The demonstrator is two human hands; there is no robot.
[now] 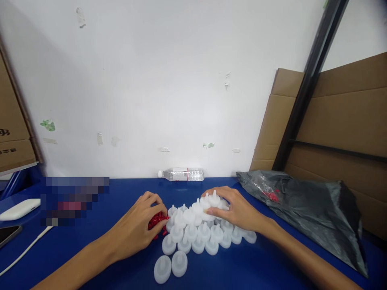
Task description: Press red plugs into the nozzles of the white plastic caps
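Observation:
A heap of translucent white nozzle caps (191,232), each round with a short spout, lies on the blue table, with two of them apart at the front. Left of the heap is a small pile of red caps (156,220), partly covered by my left hand (142,221). That hand's fingers are curled, and a red piece shows at the thumb and fingertip. My right hand (232,205) reaches over the top right of the heap. Its thumb and fingers close around white nozzle caps there; how many it grips is hidden.
A clear water bottle (184,174) lies by the wall. To the right rests a dark plastic bag (314,209) with a clear bag of red pieces on it. At left are a white case (19,209), a phone (9,235) and a white cable (27,250). Cardboard (344,121) stands at right.

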